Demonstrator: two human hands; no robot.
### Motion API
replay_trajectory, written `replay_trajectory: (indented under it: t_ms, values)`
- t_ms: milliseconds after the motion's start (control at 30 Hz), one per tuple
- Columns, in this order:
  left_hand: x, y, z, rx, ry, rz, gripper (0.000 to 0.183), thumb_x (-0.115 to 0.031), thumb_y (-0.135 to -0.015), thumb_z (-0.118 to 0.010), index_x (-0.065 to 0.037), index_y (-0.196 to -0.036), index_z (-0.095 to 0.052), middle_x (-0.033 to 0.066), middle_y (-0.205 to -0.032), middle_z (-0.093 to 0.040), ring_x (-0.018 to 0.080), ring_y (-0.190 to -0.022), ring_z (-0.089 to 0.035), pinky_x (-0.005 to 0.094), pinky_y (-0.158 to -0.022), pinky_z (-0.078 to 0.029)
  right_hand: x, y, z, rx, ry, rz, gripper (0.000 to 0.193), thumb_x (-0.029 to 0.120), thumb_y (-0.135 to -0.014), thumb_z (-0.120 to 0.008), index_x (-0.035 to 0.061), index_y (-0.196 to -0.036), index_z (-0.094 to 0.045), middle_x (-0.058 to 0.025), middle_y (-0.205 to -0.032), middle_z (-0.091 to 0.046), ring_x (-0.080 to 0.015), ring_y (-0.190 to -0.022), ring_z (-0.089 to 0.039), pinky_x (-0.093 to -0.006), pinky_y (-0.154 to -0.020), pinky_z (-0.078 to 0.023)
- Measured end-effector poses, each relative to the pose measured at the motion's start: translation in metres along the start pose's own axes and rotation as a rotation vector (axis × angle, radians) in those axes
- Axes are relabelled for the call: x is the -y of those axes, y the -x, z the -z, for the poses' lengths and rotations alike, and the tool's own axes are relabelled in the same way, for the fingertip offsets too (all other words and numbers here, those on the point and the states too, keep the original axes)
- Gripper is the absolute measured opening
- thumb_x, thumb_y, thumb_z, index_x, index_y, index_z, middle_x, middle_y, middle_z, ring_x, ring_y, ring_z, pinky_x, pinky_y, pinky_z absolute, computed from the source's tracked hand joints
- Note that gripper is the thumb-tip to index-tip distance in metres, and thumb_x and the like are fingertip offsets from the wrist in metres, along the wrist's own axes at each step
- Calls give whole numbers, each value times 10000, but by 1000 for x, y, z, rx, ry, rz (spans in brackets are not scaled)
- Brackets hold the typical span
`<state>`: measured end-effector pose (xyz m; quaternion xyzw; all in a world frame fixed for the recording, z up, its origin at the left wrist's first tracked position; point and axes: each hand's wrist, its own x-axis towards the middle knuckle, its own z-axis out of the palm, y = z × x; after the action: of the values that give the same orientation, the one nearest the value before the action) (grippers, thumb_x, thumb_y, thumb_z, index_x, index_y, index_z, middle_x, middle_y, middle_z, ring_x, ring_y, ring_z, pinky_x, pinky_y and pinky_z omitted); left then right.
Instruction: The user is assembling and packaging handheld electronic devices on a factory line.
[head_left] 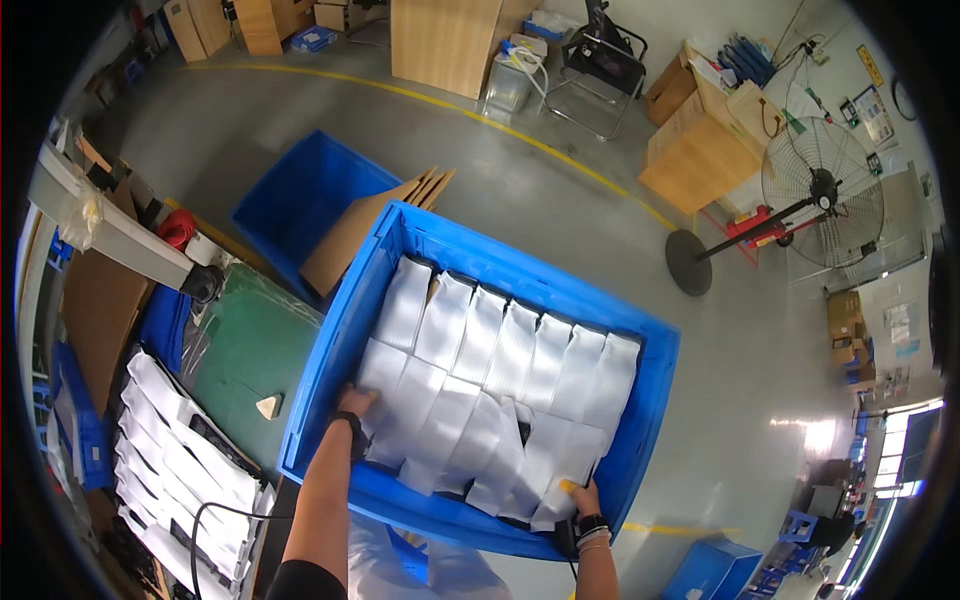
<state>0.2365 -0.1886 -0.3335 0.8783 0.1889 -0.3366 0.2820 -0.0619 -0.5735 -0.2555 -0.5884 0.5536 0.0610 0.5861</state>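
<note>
A large blue plastic crate point(530, 262) stands before me, holding two rows of white sleeve-like packets point(515, 345), packed side by side with dark edges showing at some ends. My left hand point(354, 402) reaches in along the crate's left wall, beside the near row; its fingers are mostly hidden. At the near right corner, my right hand point(583, 497) is closed on the end of a white packet point(556, 494), a yellow cover on one fingertip. A dark gap shows between packets in the near row. Both wrists wear dark bands.
Left of the crate, more white packets point(180, 450) lie stacked by a green mat point(245, 345) with a small pale wedge point(269, 406). Behind stand another blue crate point(300, 190) and cardboard sheets point(350, 235). A pedestal fan point(822, 188) is at right. A black cable point(200, 520) loops lower left.
</note>
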Motion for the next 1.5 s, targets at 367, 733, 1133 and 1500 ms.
replay_trajectory:
  t_ms: [367,733,1133,1500]
  values:
    - [0,14,33,110,-139,-380,686,-471,-666,-617,99,-1033,-513,268,-1045,-533,342,-981,-531,357,-853,-414,-13,-9,-19,-47,-185,203,494,-14,-593,-670,-10,-1062,-517,-113,-951,-598,-219,-810,-583,-298,-718,-461]
    - [-59,109,79,156,-145,-429,653,-394,-637,-650,124,-1004,-499,277,-976,-558,349,-923,-560,377,-790,-445,16,23,-20,-46,-161,304,407,19,-562,-702,-33,-943,-567,-124,-858,-619,-208,-741,-592,-293,-677,-464]
    - [-84,120,112,44,-333,-425,636,-352,-632,-678,115,-1011,-471,275,-953,-560,356,-945,-544,375,-799,-438,57,54,-1,-7,-186,184,378,-40,-639,-610,-31,-1012,-550,-127,-925,-607,-221,-775,-591,-311,-694,-475]
    - [-66,104,105,116,-279,-377,626,-348,-626,-678,110,-994,-463,290,-1007,-531,378,-965,-526,388,-816,-431,46,47,-3,-10,-153,296,370,-1,-602,-652,-24,-962,-572,-120,-883,-619,-206,-749,-596,-303,-689,-470]
